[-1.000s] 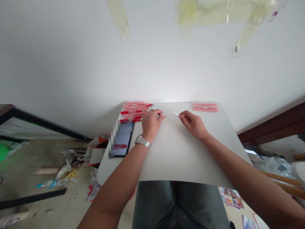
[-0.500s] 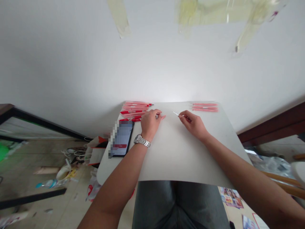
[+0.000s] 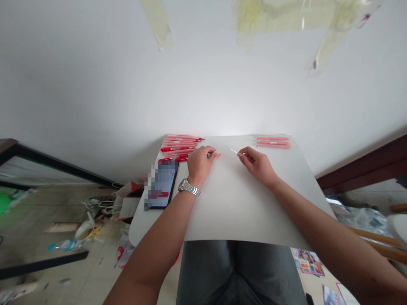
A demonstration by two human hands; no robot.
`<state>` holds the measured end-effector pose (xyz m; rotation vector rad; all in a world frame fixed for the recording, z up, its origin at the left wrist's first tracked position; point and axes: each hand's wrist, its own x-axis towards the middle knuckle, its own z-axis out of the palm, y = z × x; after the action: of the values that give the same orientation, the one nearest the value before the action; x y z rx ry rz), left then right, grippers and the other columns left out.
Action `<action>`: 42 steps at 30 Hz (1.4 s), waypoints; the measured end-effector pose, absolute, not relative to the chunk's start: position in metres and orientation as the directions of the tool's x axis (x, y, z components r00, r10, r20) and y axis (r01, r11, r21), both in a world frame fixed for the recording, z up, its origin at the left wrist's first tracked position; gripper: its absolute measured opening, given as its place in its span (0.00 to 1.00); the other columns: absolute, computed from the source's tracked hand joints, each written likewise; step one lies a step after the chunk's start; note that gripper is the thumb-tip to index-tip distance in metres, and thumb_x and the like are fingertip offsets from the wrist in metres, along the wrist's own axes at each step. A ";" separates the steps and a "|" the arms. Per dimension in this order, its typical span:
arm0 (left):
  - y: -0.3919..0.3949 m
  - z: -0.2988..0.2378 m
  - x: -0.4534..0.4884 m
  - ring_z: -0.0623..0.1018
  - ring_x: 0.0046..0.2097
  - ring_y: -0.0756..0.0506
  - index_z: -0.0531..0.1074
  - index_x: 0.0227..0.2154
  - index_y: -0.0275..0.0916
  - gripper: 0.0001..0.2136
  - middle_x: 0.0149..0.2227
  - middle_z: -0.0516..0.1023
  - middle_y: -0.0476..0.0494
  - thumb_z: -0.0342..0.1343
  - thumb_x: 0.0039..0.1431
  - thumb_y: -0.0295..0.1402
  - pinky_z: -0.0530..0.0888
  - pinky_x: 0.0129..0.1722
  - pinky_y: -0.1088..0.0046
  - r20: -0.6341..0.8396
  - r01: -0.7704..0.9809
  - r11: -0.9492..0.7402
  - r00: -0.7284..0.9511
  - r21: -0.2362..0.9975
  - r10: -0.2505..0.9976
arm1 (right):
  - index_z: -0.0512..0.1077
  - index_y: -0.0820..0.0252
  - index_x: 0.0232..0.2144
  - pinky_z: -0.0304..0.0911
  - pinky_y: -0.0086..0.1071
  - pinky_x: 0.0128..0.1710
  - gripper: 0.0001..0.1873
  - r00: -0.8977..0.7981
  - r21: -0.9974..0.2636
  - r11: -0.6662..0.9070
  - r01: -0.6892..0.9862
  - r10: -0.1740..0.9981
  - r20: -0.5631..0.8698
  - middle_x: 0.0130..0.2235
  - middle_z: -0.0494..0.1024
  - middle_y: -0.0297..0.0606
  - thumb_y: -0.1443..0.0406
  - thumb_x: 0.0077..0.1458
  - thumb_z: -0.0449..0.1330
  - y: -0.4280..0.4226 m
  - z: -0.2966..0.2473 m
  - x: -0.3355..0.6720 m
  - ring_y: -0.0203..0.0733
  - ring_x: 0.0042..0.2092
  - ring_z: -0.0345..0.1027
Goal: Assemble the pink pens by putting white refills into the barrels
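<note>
My left hand [image 3: 201, 163], with a metal watch on its wrist, is closed in a pinch. A short pink pen part [image 3: 218, 156] sticks out from its fingertips, and the rest of it is hidden by the hand. My right hand [image 3: 256, 163] pinches a thin, whitish pen refill [image 3: 233, 151], its tip pointing left toward my other hand. A gap separates the two hands. Just beyond my left hand lies a stack of pink and red pens [image 3: 179, 143]. Several pink pens [image 3: 273, 142] lie in a neat row at the back right.
The white table [image 3: 229, 212] stands against a wall with yellowed tape [image 3: 159, 25]. A phone [image 3: 162, 186] lies at the table's left side. Bags, a bottle [image 3: 63, 245] and a cup are on the floor at left. A dark red wooden edge [image 3: 365, 165] is at right.
</note>
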<state>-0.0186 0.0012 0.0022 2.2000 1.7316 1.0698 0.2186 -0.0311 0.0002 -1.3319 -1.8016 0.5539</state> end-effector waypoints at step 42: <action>-0.010 0.010 0.008 0.82 0.48 0.44 0.78 0.43 0.38 0.13 0.46 0.84 0.39 0.63 0.65 0.43 0.78 0.51 0.68 0.307 0.046 -0.332 0.277 0.942 0.910 | 0.72 0.56 0.42 0.56 0.32 0.31 0.23 -0.185 -0.840 0.354 0.412 0.935 0.303 0.28 0.70 0.32 0.44 0.67 0.54 -0.034 0.006 0.215 0.37 0.29 0.58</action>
<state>0.0079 -0.0098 0.0098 1.6320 0.8960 1.1866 0.2146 -0.0340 0.0062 -1.1951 -1.7645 0.7714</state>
